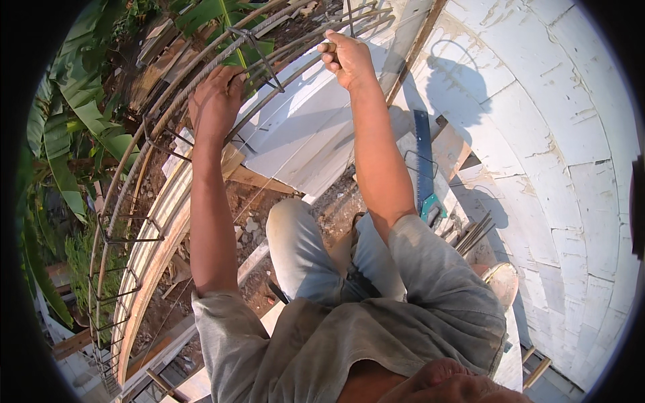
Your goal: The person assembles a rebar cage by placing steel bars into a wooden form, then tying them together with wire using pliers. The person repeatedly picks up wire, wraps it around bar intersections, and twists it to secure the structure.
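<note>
A long cage of steel reinforcing bars (139,163) curves across the left and top of the head view, tied with square wire stirrups (267,66). My left hand (216,97) rests on the cage with its fingers curled over a bar; the fingertips are partly hidden. Beside a stirrup, the thumb and forefinger of that hand come close together. Farther right, my right hand (346,59) is raised near the bar ends, its fingers bent into a pinch. A thin dark rod (351,19) shows just beyond it; whether the hand grips it I cannot tell.
A handsaw (424,164) with a teal handle lies right of my right arm. Pale block wall (537,134) fills the right side. Below the cage runs a curved wooden form (151,262). Banana leaves (70,127) crowd the left. Thin rods (474,234) lie near my knee.
</note>
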`<state>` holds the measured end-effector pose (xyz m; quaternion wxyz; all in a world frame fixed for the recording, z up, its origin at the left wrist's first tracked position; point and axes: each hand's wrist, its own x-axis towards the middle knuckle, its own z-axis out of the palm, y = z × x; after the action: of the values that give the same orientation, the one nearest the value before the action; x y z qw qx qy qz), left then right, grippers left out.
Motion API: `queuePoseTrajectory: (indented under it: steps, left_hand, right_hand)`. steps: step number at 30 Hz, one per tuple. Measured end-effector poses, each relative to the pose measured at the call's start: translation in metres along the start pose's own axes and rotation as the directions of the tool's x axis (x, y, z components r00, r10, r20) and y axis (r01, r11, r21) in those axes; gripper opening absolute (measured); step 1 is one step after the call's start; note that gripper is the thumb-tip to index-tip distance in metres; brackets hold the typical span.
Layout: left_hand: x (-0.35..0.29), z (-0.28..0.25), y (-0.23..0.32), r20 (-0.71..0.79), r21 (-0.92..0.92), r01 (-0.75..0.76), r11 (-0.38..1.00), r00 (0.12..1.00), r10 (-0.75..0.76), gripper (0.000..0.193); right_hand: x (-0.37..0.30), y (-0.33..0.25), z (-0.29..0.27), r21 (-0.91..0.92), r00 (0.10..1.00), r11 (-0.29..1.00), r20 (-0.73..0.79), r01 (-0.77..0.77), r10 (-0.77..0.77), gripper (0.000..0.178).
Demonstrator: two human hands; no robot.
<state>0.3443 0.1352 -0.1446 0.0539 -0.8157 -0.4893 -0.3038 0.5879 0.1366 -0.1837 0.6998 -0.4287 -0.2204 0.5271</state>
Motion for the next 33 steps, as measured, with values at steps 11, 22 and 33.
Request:
queuePoseTrajectory:
  steps: [11, 22, 33]
  left_hand:
    - [0.002, 0.009, -0.002, 0.08, -0.12, 0.046, 0.992, 0.996, -0.036, 0.02]
    - [-0.026, 0.025, 0.036, -0.203, 0.248, -0.058, 0.967, 0.973, 0.11, 0.015]
    - [-0.027, 0.036, 0.03, -0.161, 0.183, -0.162, 0.97, 0.968, 0.192, 0.014]
  right_hand:
    - [-0.001, 0.016, 0.022, -0.05, 1.0, 0.999, -0.013, 0.02, -0.021, 0.022]
    - [-0.012, -0.003, -0.004, -0.28, 0.997, 0.957, 0.026, 0.072, -0.068, 0.029]
    - [-0.021, -0.019, -0.081, -0.407, 0.963, 0.904, -0.167, 0.128, -0.212, 0.026]
